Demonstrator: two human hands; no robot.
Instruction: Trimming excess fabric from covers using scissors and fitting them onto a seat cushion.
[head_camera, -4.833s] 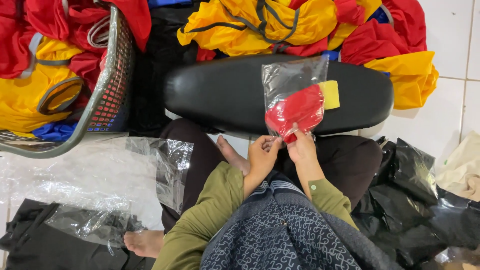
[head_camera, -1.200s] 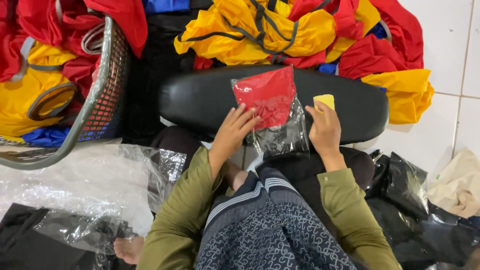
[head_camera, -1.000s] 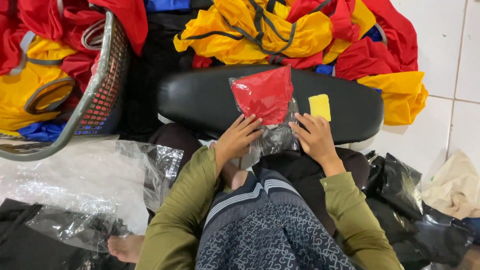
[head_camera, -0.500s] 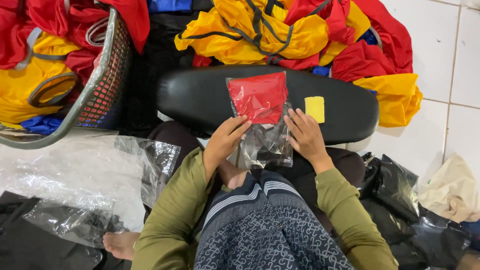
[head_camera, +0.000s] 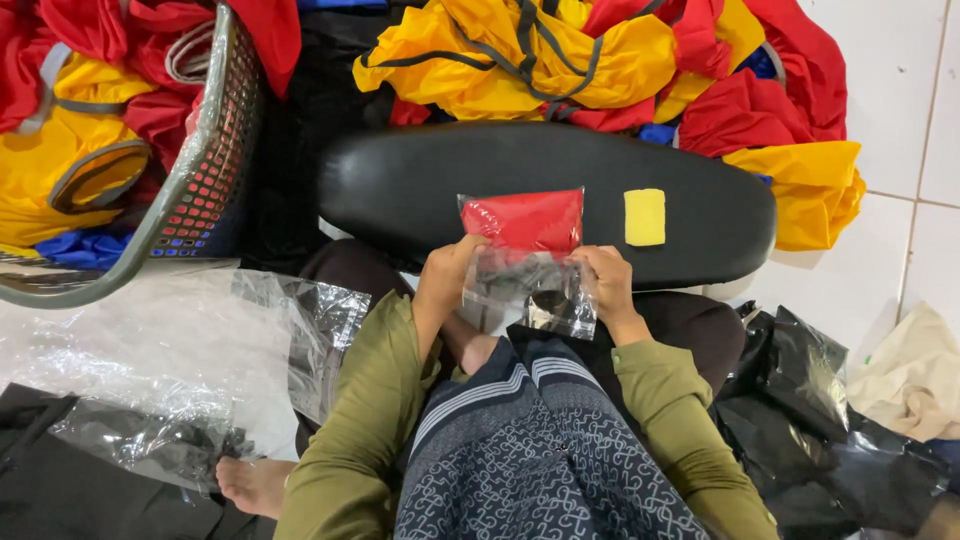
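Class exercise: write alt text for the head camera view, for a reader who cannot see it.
Both hands, left hand and right hand, hold a clear plastic bag with a folded red cloth inside, over a long black padded board. A small yellow block lies on the board, with heaped red and yellow garments beyond it.

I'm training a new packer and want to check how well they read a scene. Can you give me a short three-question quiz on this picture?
1. True or false: the folded red cloth sits inside the clear plastic bag.
2. The small yellow pad lies on: A) the grey basket B) the black cushion C) the white tiled floor.
3. Which of the person's hands touch the bag?

Key:
1. True.
2. B.
3. Both: the left hand at its left edge, the right hand at its right edge.
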